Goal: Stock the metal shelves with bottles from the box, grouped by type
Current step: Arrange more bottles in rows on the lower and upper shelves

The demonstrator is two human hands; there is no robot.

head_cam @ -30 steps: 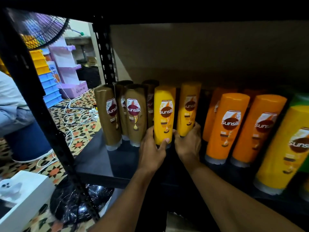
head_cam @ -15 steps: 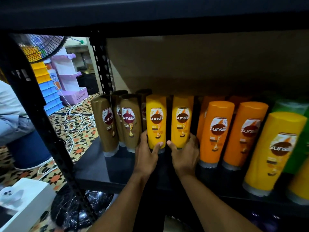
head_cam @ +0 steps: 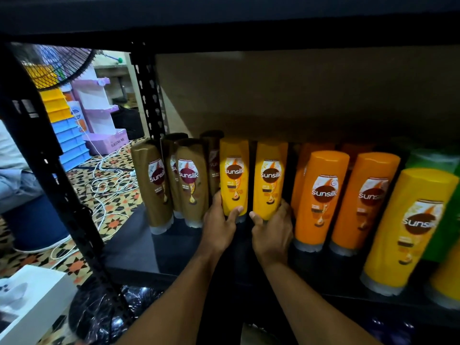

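Two yellow Sunsilk bottles stand upright side by side on the black metal shelf (head_cam: 139,247). My left hand (head_cam: 219,226) grips the base of the left yellow bottle (head_cam: 234,175). My right hand (head_cam: 272,232) grips the base of the right yellow bottle (head_cam: 270,179). Left of them stand several brown bottles (head_cam: 191,180). To the right stand orange bottles (head_cam: 321,195), another yellow bottle (head_cam: 410,225) nearer the front, and green bottles (head_cam: 433,158) at the far right. The box is not in view.
A black perforated shelf post (head_cam: 149,95) rises at the back left and another (head_cam: 49,170) crosses the foreground. Beyond are a fan (head_cam: 57,63), stacked yellow and blue bins (head_cam: 62,115), white cables (head_cam: 104,180) on patterned tiles, and a white box (head_cam: 32,302) at lower left.
Both hands have pushed the two yellow bottles back and brought them upright next to each other; the view has dropped slightly, showing more of the shelf above.
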